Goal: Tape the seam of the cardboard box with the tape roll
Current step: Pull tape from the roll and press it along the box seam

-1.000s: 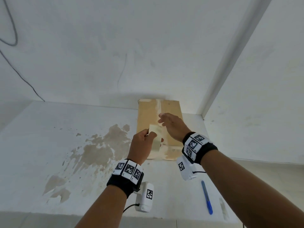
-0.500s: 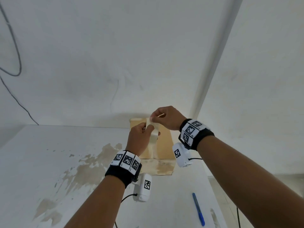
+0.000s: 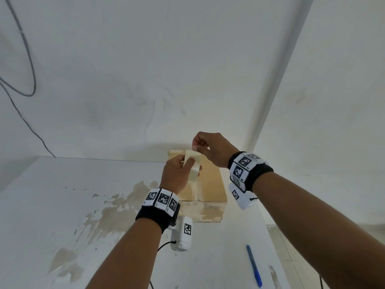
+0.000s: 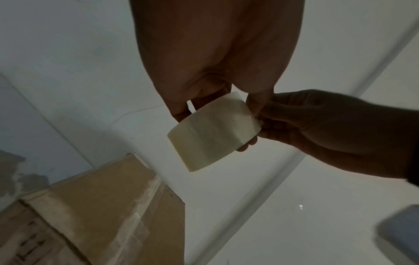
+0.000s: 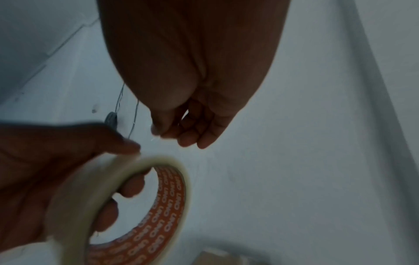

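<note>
The cardboard box (image 3: 210, 184) lies flat on the white table (image 3: 83, 205), its far end against the wall. A strip of clear tape (image 4: 132, 231) runs along part of its seam. My left hand (image 3: 183, 170) grips the pale tape roll (image 3: 192, 165) in the air above the box; in the right wrist view the tape roll (image 5: 136, 206) shows its orange core. My right hand (image 3: 196, 147) is just above the roll and pinches the loose tape end between thumb and forefinger, as the right hand (image 5: 163, 132) also shows from the wrist.
A blue pen (image 3: 254, 265) lies on the table near its right edge, close to me. Brown stains (image 3: 116, 209) mark the tabletop left of the box. A black cable (image 3: 27, 80) hangs on the wall at the left. Walls meet in a corner behind the box.
Both hands have risen from the box top with the roll. The right hand now pinches the tape end above the roll. My view has tilted upward.
</note>
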Demonstrator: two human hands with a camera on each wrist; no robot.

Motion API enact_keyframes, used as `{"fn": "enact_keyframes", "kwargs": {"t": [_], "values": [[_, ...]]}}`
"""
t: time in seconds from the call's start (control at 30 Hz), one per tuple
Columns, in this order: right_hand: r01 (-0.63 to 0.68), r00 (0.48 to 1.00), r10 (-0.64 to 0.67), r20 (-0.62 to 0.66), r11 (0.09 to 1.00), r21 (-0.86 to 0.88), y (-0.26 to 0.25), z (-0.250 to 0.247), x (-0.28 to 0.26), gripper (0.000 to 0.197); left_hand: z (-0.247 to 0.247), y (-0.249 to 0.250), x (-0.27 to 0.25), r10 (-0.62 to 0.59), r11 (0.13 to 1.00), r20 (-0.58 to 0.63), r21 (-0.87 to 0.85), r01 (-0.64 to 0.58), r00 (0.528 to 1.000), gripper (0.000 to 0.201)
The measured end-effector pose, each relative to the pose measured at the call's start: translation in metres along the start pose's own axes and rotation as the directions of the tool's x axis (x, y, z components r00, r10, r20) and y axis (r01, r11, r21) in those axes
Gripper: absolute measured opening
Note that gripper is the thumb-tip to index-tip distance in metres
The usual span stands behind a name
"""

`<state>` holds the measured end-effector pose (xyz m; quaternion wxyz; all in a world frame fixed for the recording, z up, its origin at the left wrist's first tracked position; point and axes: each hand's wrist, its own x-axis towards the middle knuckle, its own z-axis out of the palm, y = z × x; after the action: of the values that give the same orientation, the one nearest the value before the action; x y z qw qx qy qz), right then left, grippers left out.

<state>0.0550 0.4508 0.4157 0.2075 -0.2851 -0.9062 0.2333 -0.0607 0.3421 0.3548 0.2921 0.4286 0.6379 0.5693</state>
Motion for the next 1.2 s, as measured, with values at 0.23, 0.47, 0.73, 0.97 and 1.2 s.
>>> {"fn": "enact_keyframes", "kwargs": {"t": [0.23, 0.47, 0.73, 0.97, 1.2], "values": [[0.027, 0.998, -0.025, 0.049, 0.999, -0.044, -0.017, -0.001, 0.001, 0.006, -0.008, -0.007, 0.014, -0.019, 0.995, -0.021, 0.093, 0.021, 1.0, 0.023], [-0.039, 0.997, 0.043, -0.058, 0.996, 0.075, -0.014, -0.007, 0.009, 0.006, -0.006, -0.01, 0.012, 0.019, 1.0, 0.009, 0.024, -0.019, 1.0, 0.036], [-0.098, 0.995, 0.098, 0.01, 0.984, 0.148, -0.007, -0.008, 0.014, 0.008, -0.002, -0.014, 0.01, 0.018, 1.0, -0.014, -0.016, -0.018, 1.0, 0.037], [-0.184, 0.98, 0.133, 0.149, 0.894, 0.409, -0.009, -0.008, 0.013, 0.022, -0.008, -0.014, 0.011, 0.028, 1.0, -0.02, -0.009, -0.028, 0.999, 0.039], [-0.349, 0.936, 0.254, 0.245, 0.773, 0.53, -0.011, -0.008, 0.015, 0.038, -0.008, -0.014, 0.01, 0.052, 0.998, 0.001, -0.019, -0.052, 0.999, 0.037]]}}
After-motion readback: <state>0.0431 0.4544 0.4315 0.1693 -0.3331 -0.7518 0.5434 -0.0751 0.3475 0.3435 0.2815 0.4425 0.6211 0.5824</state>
